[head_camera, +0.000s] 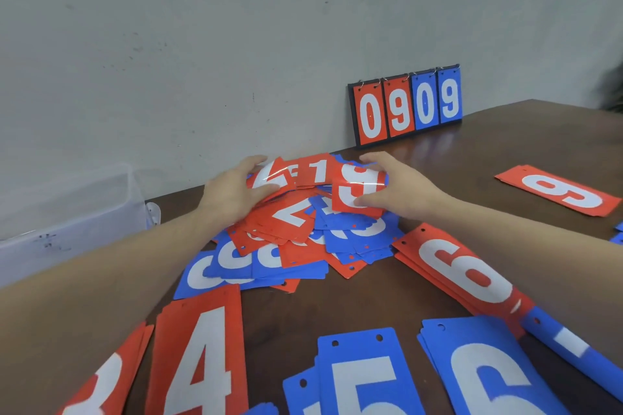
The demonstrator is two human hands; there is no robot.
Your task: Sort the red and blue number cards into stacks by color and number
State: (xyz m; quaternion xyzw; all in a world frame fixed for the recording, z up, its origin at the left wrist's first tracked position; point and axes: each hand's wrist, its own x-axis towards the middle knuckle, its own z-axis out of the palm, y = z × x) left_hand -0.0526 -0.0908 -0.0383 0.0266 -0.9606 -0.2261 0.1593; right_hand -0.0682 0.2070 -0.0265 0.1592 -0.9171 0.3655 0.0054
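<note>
Stacks of sorted cards lie nearest the camera on the brown surface [371,296], all on the near side of the mixed pile [303,236], which serves as the landmark here. A red stack showing part of a 3 [101,387] sits at the near left, just beside a red 4 stack [202,357]. To their right lie a blue 5 stack [364,377] and a blue 6 stack [485,374]. A red 6 stack [462,269] lies just right of the pile, its near end overlapping a blue card [569,344] whose number cannot be read.

The pile itself is a loose heap of red and blue cards overlapping at many angles. The left hand [232,192] reaches over the pile's far left part, its fingers curled round a bent red card [269,177] whose number is partly hidden. The right hand [394,185] is at the pile's far right part and pinches a red 9 card [357,192], thumb on its face.

Well to the right of the pile lies a single red 9 card [559,195]. Left of the pile stands a clear plastic bin [67,212]. Beyond the pile, against the grey wall [236,27], a flip scoreboard [408,104] stands upright showing 09 in red and 09 in blue.
</note>
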